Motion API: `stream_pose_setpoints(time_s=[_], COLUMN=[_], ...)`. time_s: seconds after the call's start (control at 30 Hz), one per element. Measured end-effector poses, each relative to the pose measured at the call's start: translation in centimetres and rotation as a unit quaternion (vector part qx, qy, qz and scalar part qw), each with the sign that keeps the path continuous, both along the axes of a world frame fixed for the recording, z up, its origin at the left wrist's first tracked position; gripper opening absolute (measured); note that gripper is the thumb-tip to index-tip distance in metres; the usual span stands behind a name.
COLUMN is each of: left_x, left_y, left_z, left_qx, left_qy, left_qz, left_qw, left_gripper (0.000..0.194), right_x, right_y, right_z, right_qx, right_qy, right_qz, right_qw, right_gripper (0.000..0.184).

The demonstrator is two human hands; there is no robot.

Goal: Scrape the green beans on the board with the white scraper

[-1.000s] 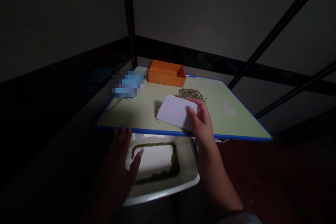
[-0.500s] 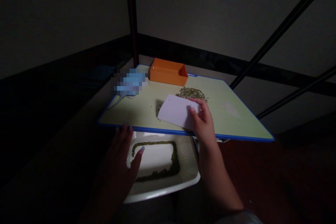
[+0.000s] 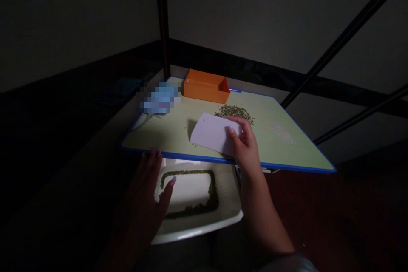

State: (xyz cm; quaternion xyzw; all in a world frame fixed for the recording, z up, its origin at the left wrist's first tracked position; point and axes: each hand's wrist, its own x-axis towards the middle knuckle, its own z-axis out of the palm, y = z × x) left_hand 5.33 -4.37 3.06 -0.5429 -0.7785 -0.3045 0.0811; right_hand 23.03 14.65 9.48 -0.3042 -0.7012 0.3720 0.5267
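Near edge of green board (image 3: pixel 165 136): hands well apart. R hand (image 3: pixel 245 148) pinches white plastic scraper (image 3: pixel 212 134) on board, just near of green bean pile (image 3: pixel 234 112). L hand (image 3: pixel 142 204) open, fingertips (image 3: pixel 172 182) over white tray (image 3: pixel 197 229) w/ ring of beans (image 3: pixel 188 212). Orange box (image 3: pixel 206 86) at far edge.

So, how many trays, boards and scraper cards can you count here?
Trays: 2 (orange tray, white tray)
Boards: 1 (blue-edged green board)
Scraper cards: 1 (white scraper card)
Total: 4
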Motion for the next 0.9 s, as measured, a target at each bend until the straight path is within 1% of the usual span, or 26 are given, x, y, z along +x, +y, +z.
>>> stream_pose_setpoints(time_s=[0.33, 0.5, 0.73, 0.9], left_x=[0.00, 0.01, 0.01, 0.06], left_y=[-0.19, -0.11, -0.05, 0.02], left_z=[0.11, 0.15, 0.15, 0.28], left_qx=[0.002, -0.002, -0.011, -0.009], left_qy=[-0.003, -0.011, 0.003, 0.013], left_qz=[-0.007, -0.005, 0.000, -0.002], left_qw=[1.000, 1.000, 1.000, 1.000], left_gripper=[0.067, 0.067, 0.064, 0.064], right_x=[0.18, 0.23, 0.36, 0.36], right_y=[0.78, 0.88, 0.93, 0.89], right_z=[-0.44, -0.33, -0.21, -0.14], right_qx=[-0.003, 0.007, -0.012, -0.019], right_qy=[-0.006, 0.000, 0.008, 0.001], right_qz=[0.028, 0.052, 0.094, 0.099], right_qw=[1.000, 0.999, 0.995, 0.995], right_gripper=[0.019, 0.018, 0.018, 0.017])
